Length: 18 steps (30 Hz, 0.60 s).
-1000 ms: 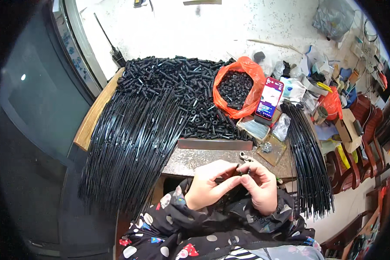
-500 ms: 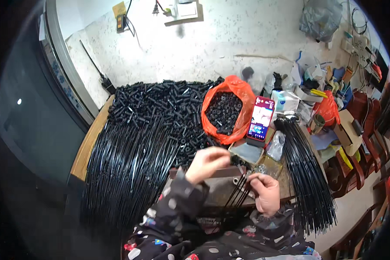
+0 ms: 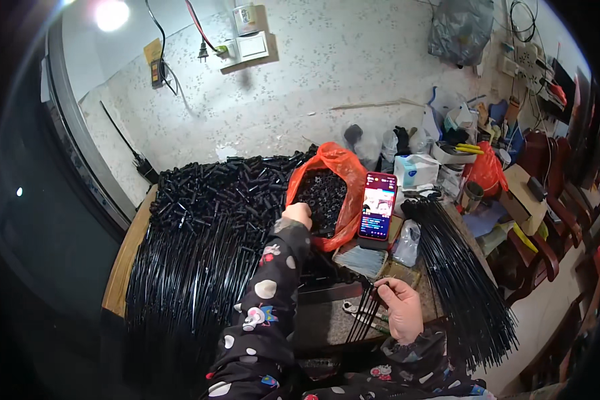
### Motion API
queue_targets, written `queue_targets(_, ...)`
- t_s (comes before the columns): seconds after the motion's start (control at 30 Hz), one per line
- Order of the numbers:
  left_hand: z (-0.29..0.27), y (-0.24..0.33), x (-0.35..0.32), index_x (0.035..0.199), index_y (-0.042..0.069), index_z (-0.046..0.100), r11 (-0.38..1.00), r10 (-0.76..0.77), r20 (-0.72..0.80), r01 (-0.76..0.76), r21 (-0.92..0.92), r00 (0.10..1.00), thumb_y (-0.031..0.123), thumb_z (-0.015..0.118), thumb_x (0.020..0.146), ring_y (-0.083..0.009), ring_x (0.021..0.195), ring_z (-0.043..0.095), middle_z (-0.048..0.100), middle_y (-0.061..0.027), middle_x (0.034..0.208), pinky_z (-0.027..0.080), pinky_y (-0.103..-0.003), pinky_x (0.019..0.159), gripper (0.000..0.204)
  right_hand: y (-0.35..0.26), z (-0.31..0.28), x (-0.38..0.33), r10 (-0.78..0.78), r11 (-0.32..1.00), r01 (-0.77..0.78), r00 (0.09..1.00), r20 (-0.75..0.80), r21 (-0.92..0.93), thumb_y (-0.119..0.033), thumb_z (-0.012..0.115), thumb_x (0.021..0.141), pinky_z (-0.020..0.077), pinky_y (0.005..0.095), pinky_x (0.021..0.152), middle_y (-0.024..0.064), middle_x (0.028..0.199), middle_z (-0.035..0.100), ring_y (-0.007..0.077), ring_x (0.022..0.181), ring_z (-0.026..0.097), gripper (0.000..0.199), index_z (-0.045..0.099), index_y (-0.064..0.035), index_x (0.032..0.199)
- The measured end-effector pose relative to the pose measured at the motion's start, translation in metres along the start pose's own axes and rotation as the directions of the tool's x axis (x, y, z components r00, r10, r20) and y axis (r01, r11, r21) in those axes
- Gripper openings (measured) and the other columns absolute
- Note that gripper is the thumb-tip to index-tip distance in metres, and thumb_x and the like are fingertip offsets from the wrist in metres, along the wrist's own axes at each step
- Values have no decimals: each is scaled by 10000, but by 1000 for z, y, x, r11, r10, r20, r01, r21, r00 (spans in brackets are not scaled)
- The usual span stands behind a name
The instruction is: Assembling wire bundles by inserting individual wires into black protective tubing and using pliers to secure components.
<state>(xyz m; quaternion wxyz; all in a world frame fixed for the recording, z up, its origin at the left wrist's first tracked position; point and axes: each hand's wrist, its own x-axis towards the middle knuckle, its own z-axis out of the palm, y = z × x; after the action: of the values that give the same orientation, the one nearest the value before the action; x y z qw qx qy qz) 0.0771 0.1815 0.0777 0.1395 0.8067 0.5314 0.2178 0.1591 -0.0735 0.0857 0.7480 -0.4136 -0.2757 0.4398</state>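
My left hand point(image 3: 299, 215) reaches forward to the near left rim of an orange-red plastic bag point(image 3: 349, 223), where the bag borders a heap of short black tubular parts point(image 3: 220, 183). Its fingertips are hidden, so I cannot tell what they hold. Small black parts point(image 3: 323, 197) fill the bag. Closer to me, my right hand point(image 3: 403, 308) pinches several thin black rods point(image 3: 363, 313) near their upper ends, between thumb and fingers. The rods slant down and to the left over the table edge.
Long black rods point(image 3: 187, 280) cover the left of the table, and another bundle of rods point(image 3: 460, 280) lies at the right. A lit phone point(image 3: 378, 207) stands beside the bag, behind a small box of pale strips point(image 3: 361, 260). A metal tool point(image 3: 350, 307) lies near the rods.
My left hand has moved away from the rods in my right hand, forward and left to the bag's rim. The right hand keeps its hold. The whole view has shifted.
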Motion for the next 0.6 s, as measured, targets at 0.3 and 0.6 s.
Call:
queue_targets(0.3, -35, 19, -109, 880, -63, 452, -271, 212, 203, 257, -928, 956, 32, 388, 721, -78, 535, 429, 468, -51, 640, 369, -169, 492, 196, -2, 4, -5, 31, 996, -36, 997, 64, 80, -70, 471, 732, 387, 212, 616, 34, 712, 501, 99, 637, 486, 88, 471, -6, 792)
queue_targets(0.6, -63, 32, -190, 820, -5, 500, -323, 416, 0, 148, -935, 909, 43, 551, 645, -150, 698, 490, 484, -124, 831, 413, -222, 625, 189, -9, 49, -38, 20, 1000, -22, 940, 341, 3, -33, 481, 720, 369, 185, 618, 13, 725, 495, 69, 665, 458, 96, 473, 0, 810)
